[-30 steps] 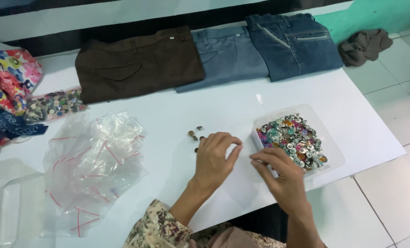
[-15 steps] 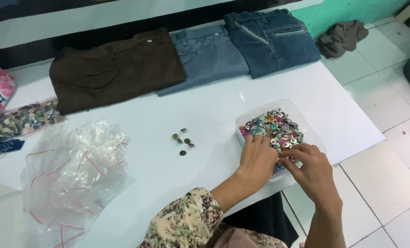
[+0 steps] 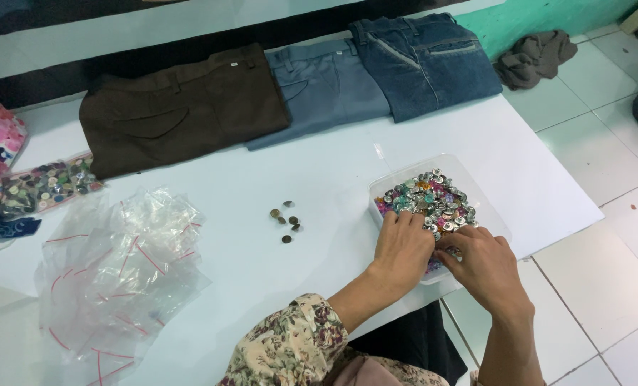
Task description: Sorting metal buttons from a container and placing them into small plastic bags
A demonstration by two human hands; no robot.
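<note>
left hand (image 3: 403, 246) lies palm down, fingers loosely spread, on the buttons (image 3: 433, 200) in the clear tray (image 3: 490, 214), lower right of centre on the white bench (image 3: 333, 179); whether it grips any, cannot tell. right hand (image 3: 485, 264) curled, fingertips among the buttons. five loose brown buttons (image 3: 285, 220) at centre. three folded trousers (image 3: 290, 89) along the top. heap of clear bags (image 3: 115, 268) lower left.

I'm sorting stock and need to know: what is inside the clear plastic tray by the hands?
The clear tray holds a heap of mixed buttons, silvery and coloured. The left hand and right hand cover its near part, so what lies beneath them is hidden.
</note>
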